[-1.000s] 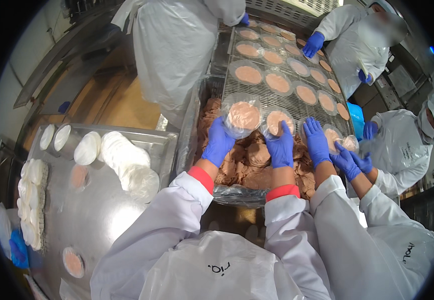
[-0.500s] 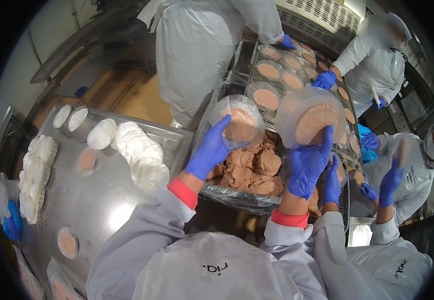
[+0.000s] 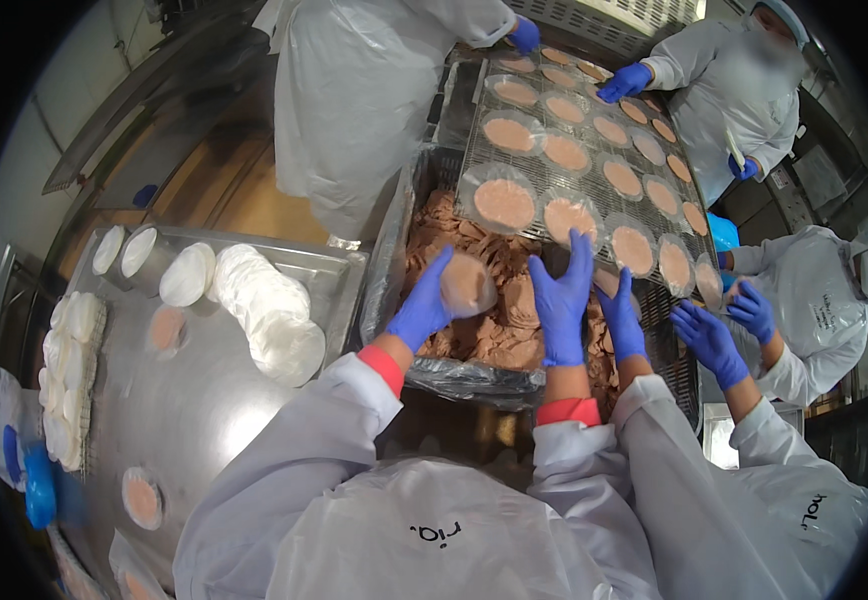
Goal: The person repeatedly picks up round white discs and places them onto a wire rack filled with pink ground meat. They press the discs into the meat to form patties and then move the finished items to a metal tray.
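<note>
My left hand, in a blue glove, grips a round pink meat patty with a clear disc around it, above a lined bin of ground meat. My right hand, also gloved, has its fingers spread at the near edge of a wire mesh belt. Its fingertips reach the lower rim of another patty, which lies on a clear disc on the belt. Whether they still touch it I cannot tell.
Several patties on discs cover the belt. Co-workers' gloved hands are at its far side, and another's is just right of mine. A metal table at left bears stacked white discs and a tray of white discs.
The patty from my right hand now lies on the belt's near edge, and that hand's fingers have spread. My left hand keeps its patty, now tilted over the meat.
</note>
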The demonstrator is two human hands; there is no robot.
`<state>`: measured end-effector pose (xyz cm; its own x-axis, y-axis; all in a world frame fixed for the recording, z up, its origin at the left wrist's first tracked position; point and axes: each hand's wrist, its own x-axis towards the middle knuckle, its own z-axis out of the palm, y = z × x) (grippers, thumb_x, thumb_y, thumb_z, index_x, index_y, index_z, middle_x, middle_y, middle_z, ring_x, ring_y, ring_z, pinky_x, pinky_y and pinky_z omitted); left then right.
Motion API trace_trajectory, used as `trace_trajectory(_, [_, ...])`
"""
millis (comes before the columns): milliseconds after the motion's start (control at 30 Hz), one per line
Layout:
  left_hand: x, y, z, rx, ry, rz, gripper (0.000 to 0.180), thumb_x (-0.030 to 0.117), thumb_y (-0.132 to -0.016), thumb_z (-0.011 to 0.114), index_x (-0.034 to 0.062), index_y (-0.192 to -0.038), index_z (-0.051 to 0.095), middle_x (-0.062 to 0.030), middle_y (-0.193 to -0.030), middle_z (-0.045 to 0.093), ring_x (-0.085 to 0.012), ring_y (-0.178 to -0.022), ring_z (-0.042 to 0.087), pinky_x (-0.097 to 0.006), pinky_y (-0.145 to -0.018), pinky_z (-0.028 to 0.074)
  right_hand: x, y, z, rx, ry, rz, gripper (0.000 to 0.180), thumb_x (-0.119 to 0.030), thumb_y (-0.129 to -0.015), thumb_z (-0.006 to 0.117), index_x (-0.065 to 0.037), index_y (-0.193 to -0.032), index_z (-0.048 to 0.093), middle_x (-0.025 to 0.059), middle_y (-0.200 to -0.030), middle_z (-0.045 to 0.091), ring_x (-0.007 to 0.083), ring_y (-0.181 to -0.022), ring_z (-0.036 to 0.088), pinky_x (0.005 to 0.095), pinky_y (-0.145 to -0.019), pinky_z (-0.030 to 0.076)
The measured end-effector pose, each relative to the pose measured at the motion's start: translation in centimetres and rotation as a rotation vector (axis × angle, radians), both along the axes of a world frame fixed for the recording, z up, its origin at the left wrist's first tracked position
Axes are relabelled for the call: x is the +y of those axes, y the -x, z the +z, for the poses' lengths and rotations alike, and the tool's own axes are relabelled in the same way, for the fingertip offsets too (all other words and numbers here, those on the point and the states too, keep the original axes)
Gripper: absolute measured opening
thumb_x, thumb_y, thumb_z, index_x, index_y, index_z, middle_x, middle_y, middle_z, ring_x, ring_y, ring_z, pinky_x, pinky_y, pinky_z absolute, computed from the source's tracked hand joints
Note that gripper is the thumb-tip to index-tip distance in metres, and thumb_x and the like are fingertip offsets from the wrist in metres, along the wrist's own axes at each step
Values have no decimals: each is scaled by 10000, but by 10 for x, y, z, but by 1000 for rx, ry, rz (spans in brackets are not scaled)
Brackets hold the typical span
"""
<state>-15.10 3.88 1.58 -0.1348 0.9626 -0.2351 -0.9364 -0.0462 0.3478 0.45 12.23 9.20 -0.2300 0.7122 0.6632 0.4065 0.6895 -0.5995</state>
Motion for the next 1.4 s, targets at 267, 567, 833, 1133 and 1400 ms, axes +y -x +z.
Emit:
trace_trajectory(267, [72, -2, 34, 163, -119, 71, 436, 218, -845, 526, 36, -1209, 370, -146, -1161, 475, -291, -1038, 499, -459, -875, 427, 71, -17, -1, -372, 46, -10, 438, -168, -814, 513, -53, -1225, 415, 206, -1204, 440, 343, -1125, 415, 361, -923, 351])
trace_trajectory(567, [-34, 8, 77, -103, -261, 38, 423, 290, -861, 466, 13, -1176, 412, -127, -1119, 506, -225, -989, 527, -358, -846, 455, -61, 55, 14, -231, -193, 264, 388, -152, -798, 532, -37, -1166, 482, 163, -1159, 508, 331, -1163, 390, 432, -1005, 202])
trace_trajectory(833, [-228, 68, 31, 81, 3, 564, 360, 115, -811, 481, -32, -1130, 403, -154, -1035, 530, -257, -924, 555, -359, -801, 483, -189, 101, 19, -100, 170, 1121, 292, -120, -794, 541, -50, -1078, 553, 127, -1117, 546, 307, -1134, 433, 447, -1015, 171])
trace_trajectory(1133, [-271, 66, -23, 134, 403, 1192, 404, 35, -849, 340, 38, -1252, 308, -145, -1268, 373, -281, -1127, 420, -360, -916, 397, -215, 119, -34, -227, 182, 1141, 500, -134, -729, 619, -66, -1197, 458, 165, -1242, 422, 323, -1162, 384, 411, -992, 251])
trace_trajectory(1400, [-55, 82, 7, 110, -150, 143, 490, 195, -849, 502, 76, -1282, 306, -98, -1258, 406, -251, -1182, 357, -401, -948, 328, -61, 89, -43, -585, -197, -245, 776, -133, -651, 624, -132, -1329, 247, 171, -1374, 206, 391, -1255, 189, 501, -1010, 163])
